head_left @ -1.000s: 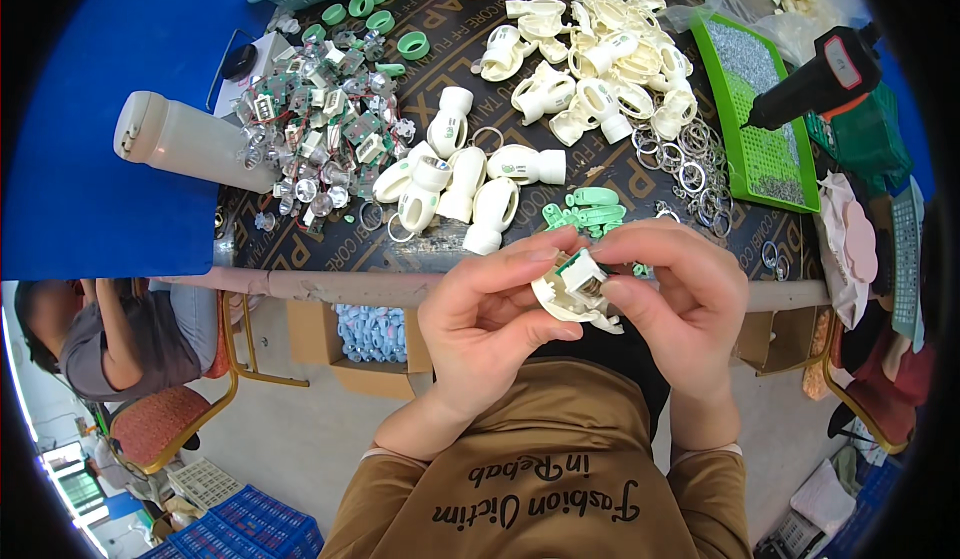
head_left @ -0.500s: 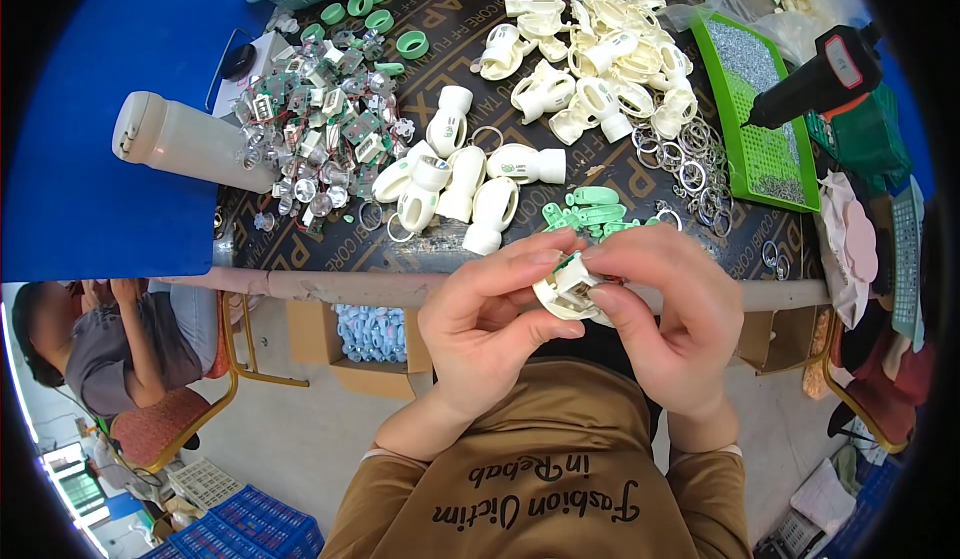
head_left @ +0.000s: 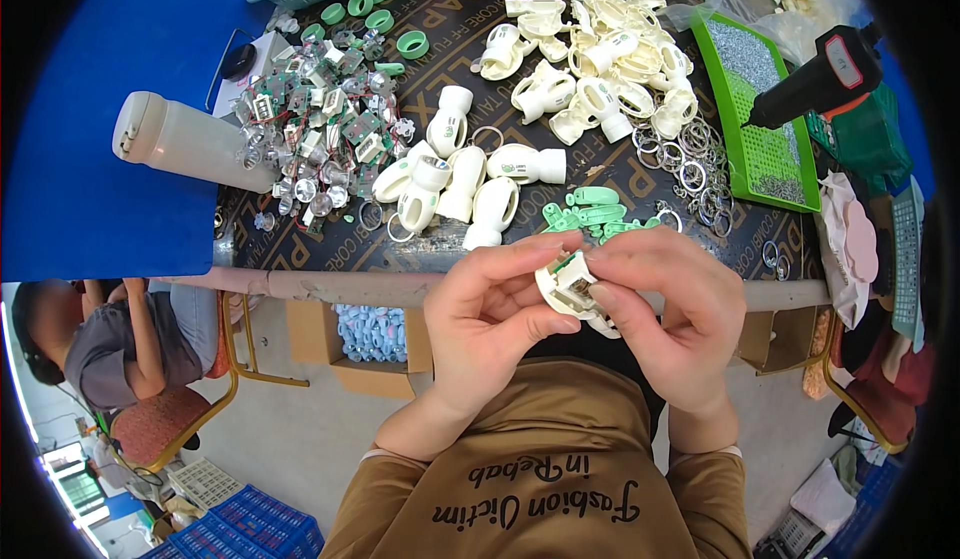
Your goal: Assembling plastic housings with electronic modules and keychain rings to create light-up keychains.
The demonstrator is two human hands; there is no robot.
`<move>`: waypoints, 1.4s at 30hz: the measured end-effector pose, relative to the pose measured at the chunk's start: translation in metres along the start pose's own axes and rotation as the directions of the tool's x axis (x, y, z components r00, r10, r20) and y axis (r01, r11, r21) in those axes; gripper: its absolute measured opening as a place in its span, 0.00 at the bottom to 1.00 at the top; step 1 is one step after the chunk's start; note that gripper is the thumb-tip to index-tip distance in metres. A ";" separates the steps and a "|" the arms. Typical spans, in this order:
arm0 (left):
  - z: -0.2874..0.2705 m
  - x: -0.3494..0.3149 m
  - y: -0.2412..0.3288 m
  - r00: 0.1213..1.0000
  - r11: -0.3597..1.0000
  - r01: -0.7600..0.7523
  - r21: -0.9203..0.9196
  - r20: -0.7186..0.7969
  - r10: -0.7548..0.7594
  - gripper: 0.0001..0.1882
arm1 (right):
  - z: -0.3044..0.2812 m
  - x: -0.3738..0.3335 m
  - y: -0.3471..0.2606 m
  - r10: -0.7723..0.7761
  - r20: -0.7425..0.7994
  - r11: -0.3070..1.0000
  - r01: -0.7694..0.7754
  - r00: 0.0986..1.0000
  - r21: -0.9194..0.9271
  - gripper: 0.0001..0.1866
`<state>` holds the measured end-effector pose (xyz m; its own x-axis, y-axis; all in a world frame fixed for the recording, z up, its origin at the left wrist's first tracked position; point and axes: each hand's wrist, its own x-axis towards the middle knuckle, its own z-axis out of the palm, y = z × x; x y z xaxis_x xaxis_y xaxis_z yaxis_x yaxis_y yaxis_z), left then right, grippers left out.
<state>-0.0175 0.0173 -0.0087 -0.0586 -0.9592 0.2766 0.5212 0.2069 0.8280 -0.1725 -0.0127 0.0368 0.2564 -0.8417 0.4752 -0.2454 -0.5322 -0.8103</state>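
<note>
Over the near table edge, my left hand (head_left: 480, 314) grips the left side of a cream plastic flashlight shell (head_left: 553, 292), fingers and thumb bent round it. A white block (head_left: 575, 275) with a bit of green circuit board sits in the shell's open side. My right hand (head_left: 675, 309) closes on the shell's other side, its thumb against the white block. Fingers hide the lower and right parts of the shell. Just beyond my hands lie small green plastic strips (head_left: 597, 206). Several white flashlight bodies (head_left: 463, 181) rest on the table to the left of those.
Reflector-and-circuit modules (head_left: 330, 99) are heaped at left beside a white bottle (head_left: 185, 141). Cream shells (head_left: 640, 59) pile up at the back. Metal rings (head_left: 692, 174) lie near a green tray (head_left: 735, 149) of screws, with a black electric screwdriver (head_left: 815, 81) over it. Another person (head_left: 120, 344) sits at left.
The shell has turned and shifted slightly in my fingers, showing more of the white block. Both hands have moved a little to the right, keeping their hold.
</note>
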 end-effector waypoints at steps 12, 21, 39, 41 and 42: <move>0.000 -0.001 -0.004 0.999 0.999 -0.039 -0.030 -0.007 0.039 0.22 | 0.006 -0.005 0.000 -0.029 -0.051 1.000 0.029 0.998 -0.008 0.09; 0.002 -0.002 -0.001 0.998 0.998 -0.047 0.030 -0.051 0.049 0.21 | 0.010 -0.004 0.003 -0.059 -0.005 0.998 0.059 0.998 -0.002 0.10; -0.002 0.008 0.016 0.985 0.778 -0.173 0.604 0.094 0.146 0.15 | 0.008 -0.013 0.012 -0.179 -0.018 0.973 0.175 0.984 -0.148 0.14; -0.001 0.007 0.015 0.972 0.721 -0.233 0.653 0.134 0.193 0.14 | 0.009 -0.013 0.012 -0.239 -0.034 0.958 0.230 0.970 -0.174 0.13; 0.000 0.007 0.013 0.961 0.704 -0.268 0.657 0.134 0.242 0.14 | 0.008 -0.014 0.013 -0.239 -0.035 0.957 0.230 0.970 -0.176 0.13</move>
<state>-0.0117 0.0135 0.0037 -0.0441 -0.8462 0.5311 -0.1767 0.5298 0.8295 -0.1714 -0.0073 0.0169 0.2745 -0.6925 0.6671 -0.3406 -0.7188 -0.6060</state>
